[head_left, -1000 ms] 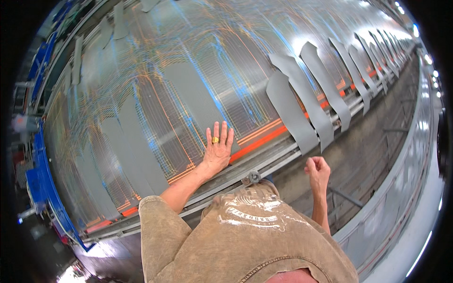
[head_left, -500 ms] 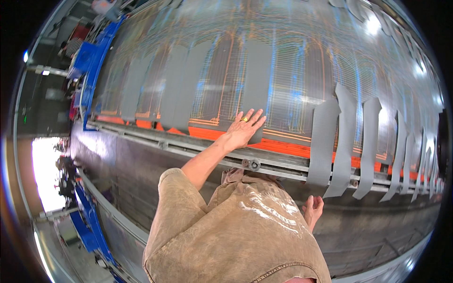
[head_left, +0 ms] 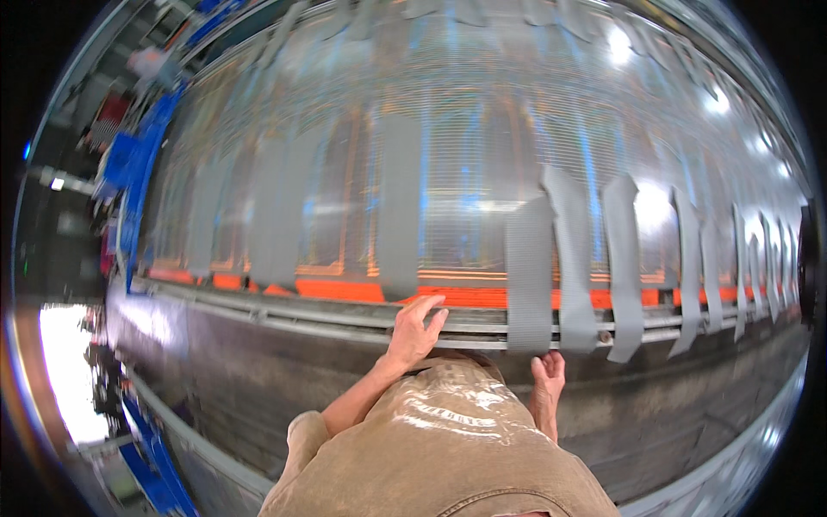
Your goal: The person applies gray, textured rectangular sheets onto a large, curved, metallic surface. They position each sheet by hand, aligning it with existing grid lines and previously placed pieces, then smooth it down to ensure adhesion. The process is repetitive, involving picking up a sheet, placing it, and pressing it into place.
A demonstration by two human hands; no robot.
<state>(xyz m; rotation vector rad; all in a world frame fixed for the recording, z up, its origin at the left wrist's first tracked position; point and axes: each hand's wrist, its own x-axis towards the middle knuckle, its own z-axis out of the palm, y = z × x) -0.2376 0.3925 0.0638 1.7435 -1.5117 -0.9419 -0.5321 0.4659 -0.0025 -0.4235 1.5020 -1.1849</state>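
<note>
My left hand (head_left: 417, 329) is over the metal rail (head_left: 345, 320) at the table's near edge, fingers loosely bent and thumb apart, with nothing in it. Beyond its fingertips runs an orange band (head_left: 461, 296), and a flat grey strip (head_left: 400, 207) lies on the panel there. Low on the right, my right hand (head_left: 548, 379) is just below the hanging end of a ribbed grey strip (head_left: 528, 267). Its fingers are bent with the thumb apart, and no held thing shows; contact with the strip cannot be made out. Another grey strip (head_left: 570, 267) hangs beside it.
The long panel (head_left: 469, 164) bears orange, blue and yellow lines under a glossy surface. Several more grey strips (head_left: 622, 267) drape over the edge to the right. A blue frame (head_left: 146, 189) stands at the left end. Behind me runs another rail (head_left: 198, 439).
My left hand has come up off the flat grey strip and drawn back toward me to the rail. My view has shifted right, and my right hand is now closer to the hanging ribbed strip's end.
</note>
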